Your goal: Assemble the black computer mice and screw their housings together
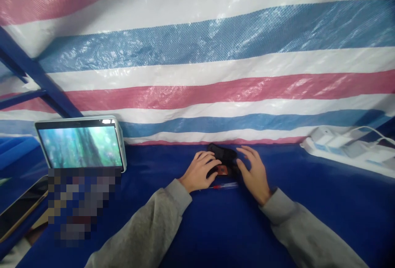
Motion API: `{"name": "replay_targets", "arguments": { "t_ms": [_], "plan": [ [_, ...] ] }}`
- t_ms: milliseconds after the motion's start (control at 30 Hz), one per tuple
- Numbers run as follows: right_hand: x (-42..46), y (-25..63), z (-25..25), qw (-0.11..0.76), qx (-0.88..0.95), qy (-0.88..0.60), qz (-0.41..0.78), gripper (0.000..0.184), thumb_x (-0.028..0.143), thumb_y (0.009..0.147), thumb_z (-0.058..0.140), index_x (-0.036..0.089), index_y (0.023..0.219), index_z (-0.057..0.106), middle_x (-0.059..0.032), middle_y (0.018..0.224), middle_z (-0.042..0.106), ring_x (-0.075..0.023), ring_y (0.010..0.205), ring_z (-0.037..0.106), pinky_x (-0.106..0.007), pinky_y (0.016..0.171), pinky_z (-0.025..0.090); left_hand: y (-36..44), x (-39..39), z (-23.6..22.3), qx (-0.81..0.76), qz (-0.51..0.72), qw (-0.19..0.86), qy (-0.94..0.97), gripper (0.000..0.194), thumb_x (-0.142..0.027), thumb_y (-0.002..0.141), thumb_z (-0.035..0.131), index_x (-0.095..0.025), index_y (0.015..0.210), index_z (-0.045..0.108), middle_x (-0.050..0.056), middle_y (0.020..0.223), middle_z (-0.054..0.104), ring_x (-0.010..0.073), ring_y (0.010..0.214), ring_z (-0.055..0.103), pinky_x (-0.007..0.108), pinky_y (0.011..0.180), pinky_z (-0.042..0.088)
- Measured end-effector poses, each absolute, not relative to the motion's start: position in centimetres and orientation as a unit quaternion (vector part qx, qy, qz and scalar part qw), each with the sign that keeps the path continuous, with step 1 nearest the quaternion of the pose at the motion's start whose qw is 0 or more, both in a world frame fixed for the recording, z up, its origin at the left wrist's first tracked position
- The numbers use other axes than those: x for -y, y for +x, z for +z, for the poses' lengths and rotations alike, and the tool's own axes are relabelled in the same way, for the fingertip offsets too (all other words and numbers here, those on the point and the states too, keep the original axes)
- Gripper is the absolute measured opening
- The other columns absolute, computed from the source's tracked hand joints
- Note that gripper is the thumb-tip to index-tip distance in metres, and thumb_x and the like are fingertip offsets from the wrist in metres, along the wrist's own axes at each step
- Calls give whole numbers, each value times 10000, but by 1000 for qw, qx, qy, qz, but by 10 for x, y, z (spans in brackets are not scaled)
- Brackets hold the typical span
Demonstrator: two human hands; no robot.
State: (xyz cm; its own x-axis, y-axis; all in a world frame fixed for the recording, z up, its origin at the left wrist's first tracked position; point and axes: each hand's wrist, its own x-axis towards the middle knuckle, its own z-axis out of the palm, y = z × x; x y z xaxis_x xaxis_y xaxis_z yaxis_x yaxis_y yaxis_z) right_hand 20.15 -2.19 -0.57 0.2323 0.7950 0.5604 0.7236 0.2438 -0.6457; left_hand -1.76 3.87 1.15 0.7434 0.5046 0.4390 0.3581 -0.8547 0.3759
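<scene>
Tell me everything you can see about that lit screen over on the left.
The lit screen looks like a tablet: rectangular, with a dark border and a pale, rounded outer edge. It shows a blurry green and blue-green image, with white glare at its top right. It stands upright, wider than tall. Neither the left hand nor the right hand touches it. Pixelation hides what supports it.

Your left hand (200,173) is palm down, its fingers curved and its thumb apart from the index finger. Your right hand (255,176) stands open opposite, apart from the left, thumb spread. Your sleeved forearms, left (148,222) and right (304,227), converge toward the fingertips.
</scene>
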Motion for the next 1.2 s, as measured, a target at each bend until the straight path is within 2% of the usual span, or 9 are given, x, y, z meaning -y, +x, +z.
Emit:
{"name": "replay_targets", "arguments": {
  "t_ms": [100,233,433,500,600,700,900,1067,1200],
  "plan": [
    [33,187,1,509,605,-611,34,302,356,945,486,251,1202,607,-110,1297,565,-266,1235,549,-494,1071,455,-17,-39,10,-241,263,134,925,343,-223,879,596,-220,1220,631,97,1177,674,275,1280,525,488,1119,353],
    [42,179,5,493,645,-583,23,298,324,959,468,254,1211,610,-113,1298,573,-261,1232,552,-484,1069,460,-17,-37,11,-220,276,118,928,319,-209,908,563,-226,1221,627,80,1181,698,255,1258,561,502,1142,332],
    [42,189,-3,461,689,-558,-17,400,362,940,542,270,1328,567,-118,1287,597,-285,1206,565,-501,1042,469,-14,-34,10,-208,371,69,903,273,-239,989,501,-195,1233,618,104,1188,701,225,1164,637,450,1056,454],
    [40,190,-6,456,698,-551,-37,440,384,929,573,260,1350,555,-117,1248,625,-282,1159,593,-482,994,494,-12,-34,8,-197,408,54,890,259,-234,992,520,-181,1225,618,105,1155,709,218,1098,663,424,987,508],
    [38,190,-9,462,704,-536,-71,405,370,934,581,248,1320,582,-103,1140,679,-256,1059,635,-427,908,520,-9,-29,10,-193,430,46,881,237,-226,994,540,-171,1211,619,108,1150,704,214,1054,674,396,937,544],
    [38,191,-9,467,707,-525,-79,376,358,935,586,251,1294,603,-88,1078,706,-237,996,658,-396,873,522,-8,-23,14,-199,440,59,874,239,-211,1000,540,-167,1224,612,108,1159,695,206,1087,664,368,957,552],
    [40,192,-7,465,717,-514,-72,400,353,932,595,241,1316,584,-89,1079,718,-228,970,677,-378,849,534,-9,-17,13,-206,461,92,858,222,-197,990,570,-176,1205,624,104,1189,680,199,1073,669,366,961,576],
    [41,191,-6,476,703,-523,-74,344,373,929,595,234,1242,623,-93,1058,733,-234,950,689,-381,839,544,-9,-20,8,-194,455,136,858,326,-216,988,578,-185,1312,575,132,1299,615,225,1196,628,395,1030,557],
    [42,191,-4,484,696,-525,-74,324,374,925,600,238,1217,630,-87,1042,737,-231,932,694,-375,829,553,-9,-23,4,-178,464,172,851,374,-175,988,570,-204,1359,548,120,1330,601,205,1225,615,380,1060,542]
  ]
}}
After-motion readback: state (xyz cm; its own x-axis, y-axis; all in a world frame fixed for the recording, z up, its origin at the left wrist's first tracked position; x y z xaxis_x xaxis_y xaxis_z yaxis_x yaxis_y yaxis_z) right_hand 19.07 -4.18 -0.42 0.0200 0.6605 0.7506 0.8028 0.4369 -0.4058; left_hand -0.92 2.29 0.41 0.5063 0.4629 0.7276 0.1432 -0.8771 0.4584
